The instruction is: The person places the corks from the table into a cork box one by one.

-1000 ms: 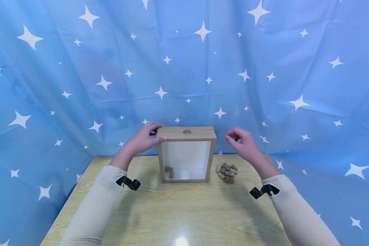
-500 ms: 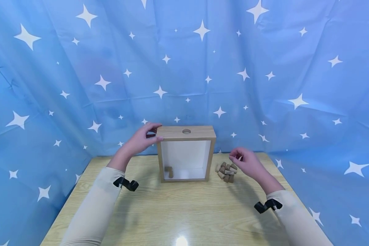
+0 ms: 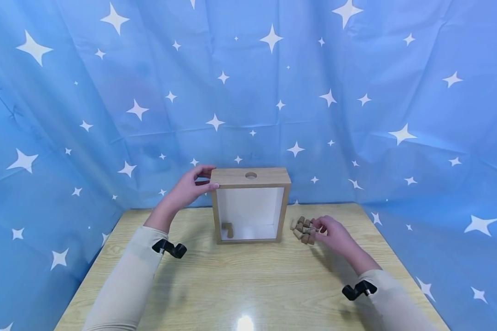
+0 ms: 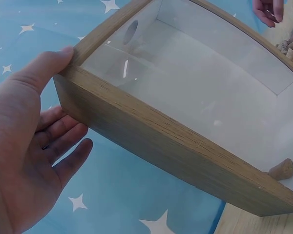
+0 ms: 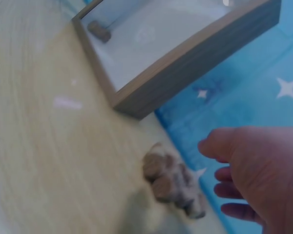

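Observation:
A shallow wooden box with a clear front and a round hole in its top stands upright on the table. My left hand holds its upper left corner; in the left wrist view the thumb lies on the frame's edge and the fingers are behind. Inside, at the lower left, is a tapered cork, with a darker shape beside it in the head view. Right of the box lies a heap of cork stoppers. My right hand reaches its fingertips to the heap's right side, thumb and forefinger apart; contact is unclear.
The light wood table extends in front of the box. A blue curtain with white stars hangs close behind the box and along both sides.
My right hand has come down from beside the box's top to the cork heap. The left hand keeps its hold on the corner, and the box stays put.

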Demonstrator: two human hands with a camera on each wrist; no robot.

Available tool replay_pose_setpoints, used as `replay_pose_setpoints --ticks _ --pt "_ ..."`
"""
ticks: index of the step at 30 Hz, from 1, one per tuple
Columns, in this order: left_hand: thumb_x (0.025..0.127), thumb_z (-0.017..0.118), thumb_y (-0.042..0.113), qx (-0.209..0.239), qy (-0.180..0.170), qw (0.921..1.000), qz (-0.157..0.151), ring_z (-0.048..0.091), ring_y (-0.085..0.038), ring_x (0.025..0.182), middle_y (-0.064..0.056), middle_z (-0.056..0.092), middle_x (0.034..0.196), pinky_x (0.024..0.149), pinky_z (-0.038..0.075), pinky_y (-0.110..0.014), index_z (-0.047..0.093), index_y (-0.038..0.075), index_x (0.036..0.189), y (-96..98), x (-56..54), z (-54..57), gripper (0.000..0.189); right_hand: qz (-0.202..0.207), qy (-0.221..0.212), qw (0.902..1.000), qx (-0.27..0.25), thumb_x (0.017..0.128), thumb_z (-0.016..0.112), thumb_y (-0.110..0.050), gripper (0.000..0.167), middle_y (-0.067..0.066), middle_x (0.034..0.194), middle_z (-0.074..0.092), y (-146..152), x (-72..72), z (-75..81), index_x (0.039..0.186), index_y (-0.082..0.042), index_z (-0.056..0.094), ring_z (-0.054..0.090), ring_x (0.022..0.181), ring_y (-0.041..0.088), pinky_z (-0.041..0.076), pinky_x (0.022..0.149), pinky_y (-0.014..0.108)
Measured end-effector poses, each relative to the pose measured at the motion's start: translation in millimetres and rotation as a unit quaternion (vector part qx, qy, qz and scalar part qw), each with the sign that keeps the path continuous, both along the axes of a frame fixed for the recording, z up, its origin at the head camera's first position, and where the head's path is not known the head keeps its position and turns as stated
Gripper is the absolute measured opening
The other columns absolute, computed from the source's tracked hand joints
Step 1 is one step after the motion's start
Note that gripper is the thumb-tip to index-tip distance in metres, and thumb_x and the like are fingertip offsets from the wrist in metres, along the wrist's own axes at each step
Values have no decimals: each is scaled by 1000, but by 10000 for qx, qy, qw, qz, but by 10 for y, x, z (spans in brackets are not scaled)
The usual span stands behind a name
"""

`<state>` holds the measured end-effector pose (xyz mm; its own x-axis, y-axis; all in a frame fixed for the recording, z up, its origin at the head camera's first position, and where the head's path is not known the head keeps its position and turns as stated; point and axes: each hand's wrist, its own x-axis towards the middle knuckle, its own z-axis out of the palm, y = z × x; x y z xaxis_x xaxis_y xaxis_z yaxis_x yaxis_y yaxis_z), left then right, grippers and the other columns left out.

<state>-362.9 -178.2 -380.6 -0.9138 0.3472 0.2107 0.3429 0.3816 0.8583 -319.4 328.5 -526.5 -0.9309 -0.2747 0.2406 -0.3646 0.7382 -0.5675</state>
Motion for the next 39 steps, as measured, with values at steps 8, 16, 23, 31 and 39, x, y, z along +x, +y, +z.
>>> replay_pose_setpoints --ticks 8,16,23,31,39 --pt "102 84 40 19 -78 9999 68 49 -40 150 -13 55 153 118 49 -57 53 16 162 -9 -13 -5 72 -80 -52 9999 -104 96 82 -5 19 12 107 69 24 43 -274 112 0 73 68 96 26 61 84 45" --pt "101 84 41 -45 -65 10000 44 50 -38 150 -12 55 152 116 50 -57 54 16 161 0 -9 3 72 -240 -125 9994 -214 95 87 -10 27 7 103 68 33 20 -468 115 -2 71 62 91 18 56 81 38" --pt "102 84 39 -55 -40 10000 41 51 -38 149 -13 55 152 114 52 -57 53 15 161 -3 -9 5 71 -304 -183 9991 -228 94 89 -14 31 7 101 67 9 -3 -511 117 -2 71 60 89 19 53 78 38" --pt "102 84 38 -30 -128 9999 13 50 -38 150 -12 54 152 113 53 -57 52 16 162 22 16 29 71 -126 -66 9997 -182 94 88 -11 30 5 90 59 -12 1 -538 112 -2 65 52 78 17 44 68 34" --pt "103 83 38 -36 -107 9999 27 49 -39 150 -13 53 153 114 52 -57 52 16 163 9 11 29 71 -322 -310 9984 -359 94 89 -10 31 3 88 58 -12 -16 -560 109 -6 62 52 77 16 45 68 32"
